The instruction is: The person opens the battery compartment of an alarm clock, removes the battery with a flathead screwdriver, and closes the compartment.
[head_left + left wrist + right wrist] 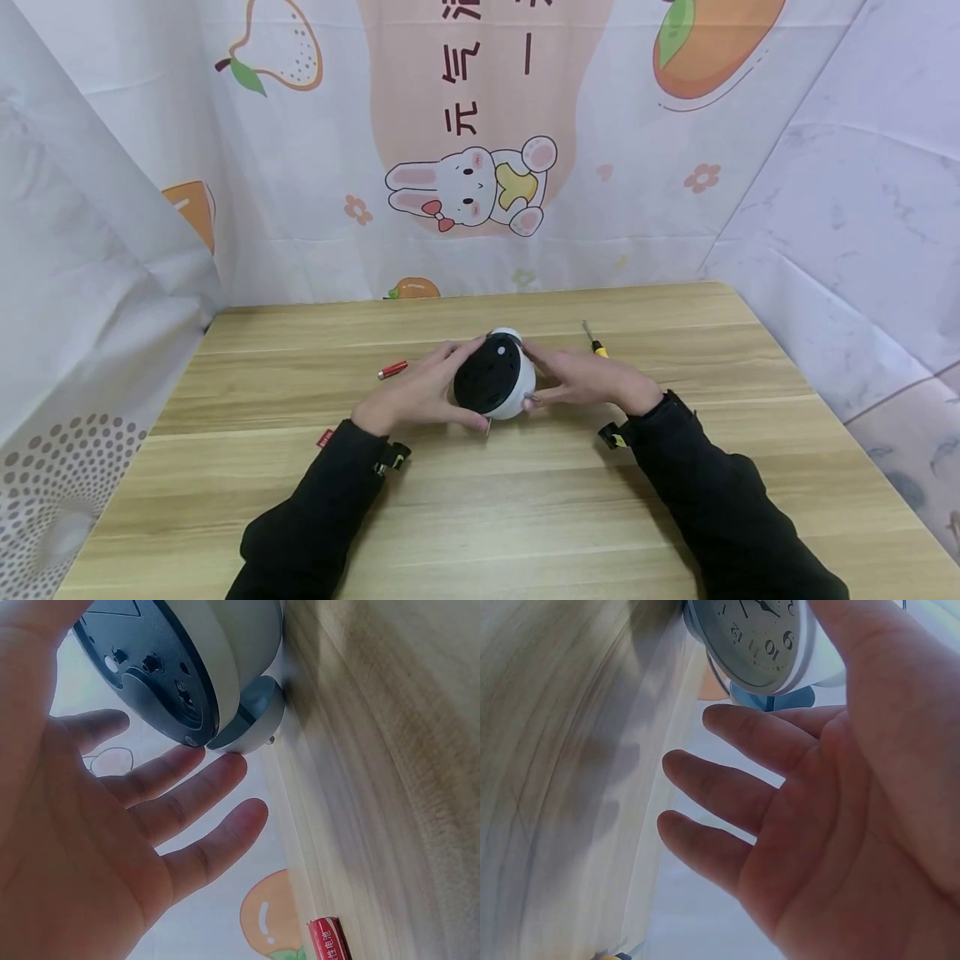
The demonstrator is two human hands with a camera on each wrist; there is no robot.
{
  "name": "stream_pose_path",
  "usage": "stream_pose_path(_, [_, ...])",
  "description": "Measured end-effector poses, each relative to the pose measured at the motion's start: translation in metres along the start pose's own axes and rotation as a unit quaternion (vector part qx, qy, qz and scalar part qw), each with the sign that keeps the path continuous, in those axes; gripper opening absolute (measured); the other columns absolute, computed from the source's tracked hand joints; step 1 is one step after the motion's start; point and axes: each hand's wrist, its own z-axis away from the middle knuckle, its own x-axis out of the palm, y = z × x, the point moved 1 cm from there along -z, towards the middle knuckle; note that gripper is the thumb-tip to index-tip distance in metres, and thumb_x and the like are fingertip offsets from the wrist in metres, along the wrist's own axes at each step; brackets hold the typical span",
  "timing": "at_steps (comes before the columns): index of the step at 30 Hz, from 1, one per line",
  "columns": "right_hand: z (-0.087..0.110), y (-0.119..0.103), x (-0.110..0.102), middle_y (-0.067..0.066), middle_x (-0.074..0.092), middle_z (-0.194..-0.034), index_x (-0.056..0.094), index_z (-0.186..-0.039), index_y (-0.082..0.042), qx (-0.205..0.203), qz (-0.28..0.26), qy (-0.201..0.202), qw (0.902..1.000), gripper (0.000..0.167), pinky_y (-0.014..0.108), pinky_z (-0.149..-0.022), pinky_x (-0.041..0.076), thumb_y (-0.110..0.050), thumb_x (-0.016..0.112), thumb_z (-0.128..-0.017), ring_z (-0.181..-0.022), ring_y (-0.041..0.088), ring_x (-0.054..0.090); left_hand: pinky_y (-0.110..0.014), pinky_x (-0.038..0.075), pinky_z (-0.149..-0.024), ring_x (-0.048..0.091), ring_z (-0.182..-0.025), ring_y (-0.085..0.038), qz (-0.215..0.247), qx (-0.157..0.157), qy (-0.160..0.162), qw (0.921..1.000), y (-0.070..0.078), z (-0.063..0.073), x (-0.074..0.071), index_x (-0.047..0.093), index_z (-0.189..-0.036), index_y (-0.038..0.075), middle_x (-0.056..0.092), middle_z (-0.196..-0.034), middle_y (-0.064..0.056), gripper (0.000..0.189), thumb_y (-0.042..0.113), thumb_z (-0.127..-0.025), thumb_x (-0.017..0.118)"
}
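Observation:
A white twin-bell alarm clock [487, 379] is between my two hands above the table, its black back turned up toward the head view. My left hand [422, 393] grips it from the left, thumb on the near side and fingertips at the far side. On the other side my right hand [581, 379] holds it, the thumb near a small metal leg. In the left wrist view the dark back [161, 671] with its knobs and one bell [259, 724] show. Part of the numbered dial [754, 637] appears in the right wrist view, facing the tabletop.
A red battery [392, 369] lies on the wooden table [510, 517] left of the clock. Behind my right hand lies a screwdriver [597, 343] with a yellow and black handle. A printed curtain [300, 167] hangs along the table's back edge.

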Motion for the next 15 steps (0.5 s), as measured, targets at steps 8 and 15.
stream_pose_path(8, [-0.0002, -0.0001, -0.0006, 0.015, 0.037, -0.159, 0.017, -0.162, -0.004, -0.016, 0.015, 0.024, 0.9995, 0.100, 0.047, -0.111, 0.038, -0.052, 0.070, -0.092, -0.142, 0.028, 0.041, -0.049, 0.047, -0.101, 0.048, -0.127, -0.024, -0.007, -0.001, -0.002, 1.0000, 0.0005, -0.0003, 0.0005, 0.011, -0.164, 0.036, 0.038, -0.152, -0.010, 0.123, 0.063, -0.070, 0.086])
stream_pose_path(15, [-0.0008, -0.0018, -0.0008, 0.016, 0.037, -0.159, 0.016, -0.163, -0.008, -0.025, 0.005, 0.038, 0.9989, 0.100, 0.049, -0.112, 0.036, -0.053, 0.070, -0.092, -0.144, 0.029, 0.038, -0.046, 0.051, -0.094, 0.052, -0.121, -0.026, -0.005, 0.001, -0.005, 1.0000, 0.0001, -0.0004, 0.0015, 0.008, -0.164, 0.037, 0.038, -0.150, -0.013, 0.125, 0.058, -0.070, 0.088])
